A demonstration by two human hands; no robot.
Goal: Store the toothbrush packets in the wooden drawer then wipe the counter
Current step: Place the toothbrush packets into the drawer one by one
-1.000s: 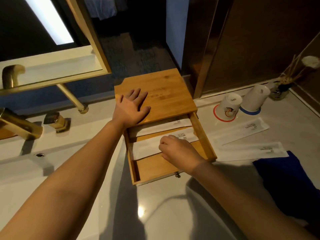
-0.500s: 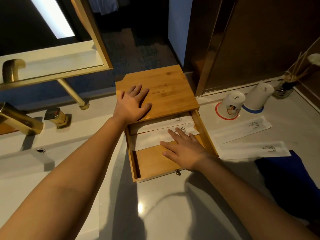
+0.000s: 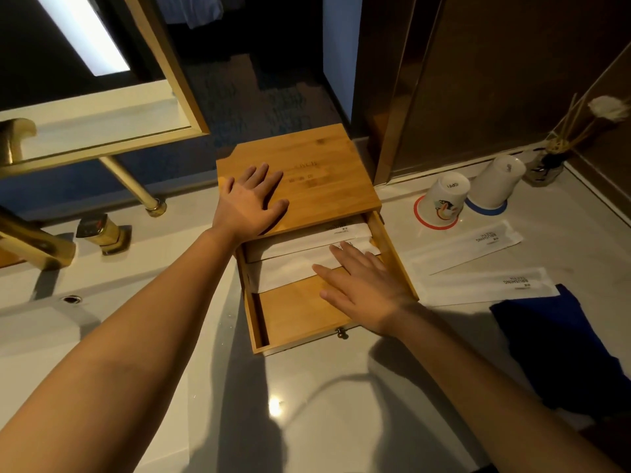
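Fingers (image 3: 345, 259) of the right hand (image 3: 367, 288) lie straight and spread over two toothbrush packets (image 3: 290, 271) in the open wooden drawer (image 3: 300, 315). Left hand (image 3: 251, 203) rests flat, fingers apart, on the box top (image 3: 324, 179). Two more packets (image 3: 478, 271) lie on the surface (image 3: 341, 404), near a blue cloth (image 3: 553, 339).

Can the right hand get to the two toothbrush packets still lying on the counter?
Probably yes. The right hand lies open over the drawer, and both packets lie just past its right wall with nothing between.
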